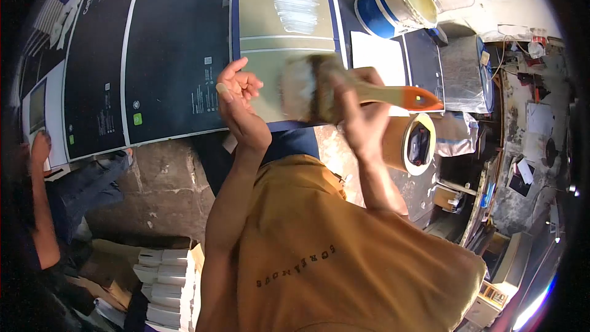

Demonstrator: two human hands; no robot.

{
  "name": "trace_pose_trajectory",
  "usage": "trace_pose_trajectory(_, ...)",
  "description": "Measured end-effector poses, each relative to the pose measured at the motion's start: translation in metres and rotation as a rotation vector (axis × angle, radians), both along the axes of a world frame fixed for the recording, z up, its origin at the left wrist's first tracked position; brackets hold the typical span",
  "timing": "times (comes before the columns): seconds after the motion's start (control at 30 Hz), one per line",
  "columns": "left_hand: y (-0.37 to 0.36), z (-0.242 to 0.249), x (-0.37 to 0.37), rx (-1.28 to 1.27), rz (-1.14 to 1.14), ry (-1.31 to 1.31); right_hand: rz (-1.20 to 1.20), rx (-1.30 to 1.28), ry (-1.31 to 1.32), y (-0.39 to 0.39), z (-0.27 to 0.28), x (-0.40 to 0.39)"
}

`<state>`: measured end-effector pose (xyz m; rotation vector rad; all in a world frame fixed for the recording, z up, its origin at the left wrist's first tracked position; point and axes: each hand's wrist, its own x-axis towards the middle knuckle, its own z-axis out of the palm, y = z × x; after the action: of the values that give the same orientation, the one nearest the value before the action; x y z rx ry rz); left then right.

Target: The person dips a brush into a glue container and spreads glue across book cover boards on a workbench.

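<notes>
My right hand (362,107) is closed around a wide brush (301,89) with a pale handle and orange end. The brush is smeared by motion, its bristles over the lower part of a grey-beige board panel (270,61) with dark blue edging. Whether the bristles touch the board cannot be told. White streaks of paste (297,11) lie on the panel's upper part. My left hand (241,104) is at the panel's left edge, palm turned up, fingers loosely curled and apart, holding nothing.
A blue and white bucket (384,9) of cream-coloured paste stands at the back right, near a white sheet (376,58). Dark printed boards (175,55) cover the table. Another person's hand (41,146) rests at the far left. Below right stands a round tub (399,141).
</notes>
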<state>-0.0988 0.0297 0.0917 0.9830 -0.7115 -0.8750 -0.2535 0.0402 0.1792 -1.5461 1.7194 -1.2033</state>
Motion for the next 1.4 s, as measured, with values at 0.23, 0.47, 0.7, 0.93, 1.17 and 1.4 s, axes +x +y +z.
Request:
trace_pose_trajectory(0.23, 0.001, -0.001, 0.002, 0.008, -0.012, -0.036, -0.170, -0.057, 0.196, 0.006, -0.003, -0.107)
trace_pose_trajectory(0.47, 0.001, 0.002, 0.003, 0.018, -0.049, -0.065, 0.125, -0.009, -0.222, -0.021, 0.007, -0.058)
trace_pose_trajectory(0.7, 0.003, 0.004, 0.004, 0.067, -0.040, -0.102, 0.254, -0.196, 0.198, -0.161, -0.020, -0.072)
trace_pose_trajectory(0.93, 0.001, 0.004, 0.002, 0.053, -0.039, -0.146, 0.596, -0.380, 0.269, -0.228, -0.049, -0.037)
trace_pose_trajectory(1.17, 0.002, 0.002, 0.000, 0.063, -0.015, -0.055, 0.261, -0.258, 0.319, -0.277, 0.013, -0.066)
trace_pose_trajectory(1.4, 0.004, 0.011, -0.002, 0.102, -0.029, -0.087, 0.373, -0.343, 0.496, -0.242, -0.038, -0.121)
